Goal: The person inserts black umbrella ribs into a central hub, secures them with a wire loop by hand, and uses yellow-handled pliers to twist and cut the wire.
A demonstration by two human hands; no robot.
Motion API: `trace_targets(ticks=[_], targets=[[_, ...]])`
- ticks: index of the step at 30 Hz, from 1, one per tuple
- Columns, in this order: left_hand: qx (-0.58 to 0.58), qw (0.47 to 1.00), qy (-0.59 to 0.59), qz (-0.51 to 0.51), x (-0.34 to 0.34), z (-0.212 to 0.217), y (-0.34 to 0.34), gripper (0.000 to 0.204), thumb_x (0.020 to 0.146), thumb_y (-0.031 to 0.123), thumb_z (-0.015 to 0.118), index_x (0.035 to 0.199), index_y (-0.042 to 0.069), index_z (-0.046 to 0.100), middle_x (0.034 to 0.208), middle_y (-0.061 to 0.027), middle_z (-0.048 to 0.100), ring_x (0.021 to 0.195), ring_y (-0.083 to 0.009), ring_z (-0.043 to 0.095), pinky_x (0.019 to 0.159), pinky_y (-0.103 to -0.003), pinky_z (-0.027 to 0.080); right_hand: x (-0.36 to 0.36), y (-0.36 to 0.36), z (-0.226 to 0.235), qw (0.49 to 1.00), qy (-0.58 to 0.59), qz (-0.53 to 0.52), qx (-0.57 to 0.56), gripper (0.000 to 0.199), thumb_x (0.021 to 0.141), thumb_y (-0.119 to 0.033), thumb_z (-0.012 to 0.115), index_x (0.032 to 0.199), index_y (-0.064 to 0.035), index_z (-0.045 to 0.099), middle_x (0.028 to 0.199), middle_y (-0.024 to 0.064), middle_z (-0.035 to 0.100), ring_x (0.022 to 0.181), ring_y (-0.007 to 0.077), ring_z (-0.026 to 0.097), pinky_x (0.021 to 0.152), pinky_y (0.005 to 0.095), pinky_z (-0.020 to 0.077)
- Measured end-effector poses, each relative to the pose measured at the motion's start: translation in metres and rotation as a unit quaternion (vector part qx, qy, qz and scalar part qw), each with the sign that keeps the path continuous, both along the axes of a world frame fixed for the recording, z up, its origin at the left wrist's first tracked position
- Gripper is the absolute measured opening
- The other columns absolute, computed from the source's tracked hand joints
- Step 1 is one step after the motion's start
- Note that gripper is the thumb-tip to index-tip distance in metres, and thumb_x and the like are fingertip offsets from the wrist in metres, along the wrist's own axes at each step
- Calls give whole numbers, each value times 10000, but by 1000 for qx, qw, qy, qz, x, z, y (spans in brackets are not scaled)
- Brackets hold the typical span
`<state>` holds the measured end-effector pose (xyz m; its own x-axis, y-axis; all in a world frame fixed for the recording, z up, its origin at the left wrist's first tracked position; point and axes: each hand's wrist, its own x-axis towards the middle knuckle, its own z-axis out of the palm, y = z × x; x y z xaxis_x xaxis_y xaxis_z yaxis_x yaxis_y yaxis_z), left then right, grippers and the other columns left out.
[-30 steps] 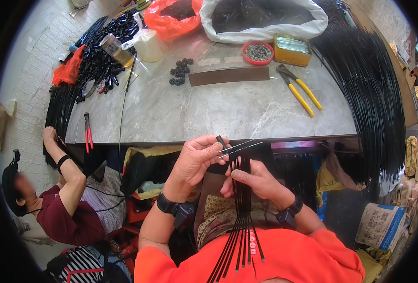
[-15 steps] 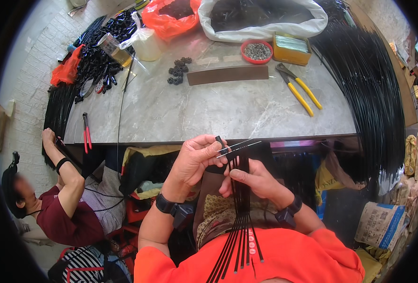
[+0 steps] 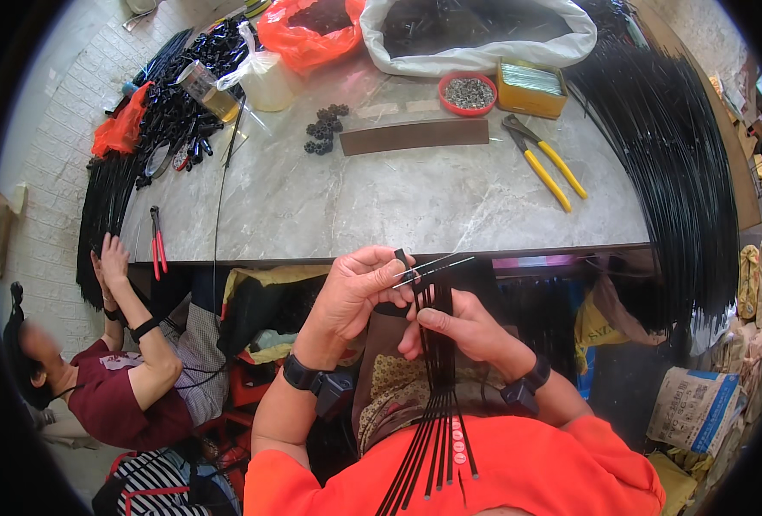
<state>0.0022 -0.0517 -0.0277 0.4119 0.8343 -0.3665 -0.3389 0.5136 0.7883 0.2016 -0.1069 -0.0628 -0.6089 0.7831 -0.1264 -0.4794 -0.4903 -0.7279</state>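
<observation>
Just off the near table edge, my left hand (image 3: 359, 282) pinches a short black tube-like piece (image 3: 402, 257) between thumb and fingers. Two thin rods with a shiny side (image 3: 439, 268) cross each other, running right from that piece. My right hand (image 3: 471, 327) is closed around a bundle of thin black rods (image 3: 439, 365), its thumb lying across them. The bundle's lower ends fan out over my orange top, and its upper ends reach close to my left fingers. Exactly how the rods join the black piece is too small to tell.
On the grey table (image 3: 381, 206) lie yellow-handled pliers (image 3: 546, 163), red-handled pincers (image 3: 158, 243), a brown strip (image 3: 415, 136), black ring-like parts (image 3: 325, 129) and a red dish of small metal pieces (image 3: 469, 93). Long black rods (image 3: 673, 172) overhang at right. A co-worker (image 3: 140, 370) sits at left.
The two crossing thin rods at my left fingers have shifted slightly; both hands keep their places and grips. The co-worker's hands have come together and raised at the rods on the left.
</observation>
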Motion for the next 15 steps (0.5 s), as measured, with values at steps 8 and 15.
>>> trace_targets(ticks=[8,15], targets=[[32,999,15,-23,-7,15,-4,242,934,43,634,1157,-49,644,920,-114,702,800,-159,693,737,-258,571,-1,0,0,1000,4,-3,-6,235,1021,-227,541,1114,-11,528,896,191,699,809,252,711,739,350,589],[75,996,40,-16,-1,27,-16,420,879,-46,649,1287,-73,552,1090,-122,678,924,-151,659,844,-277,539,-4,1,-2,1000,-8,-11,-14,217,1025,-206,533,1118,-9,528,895,192,699,806,252,714,734,346,590]])
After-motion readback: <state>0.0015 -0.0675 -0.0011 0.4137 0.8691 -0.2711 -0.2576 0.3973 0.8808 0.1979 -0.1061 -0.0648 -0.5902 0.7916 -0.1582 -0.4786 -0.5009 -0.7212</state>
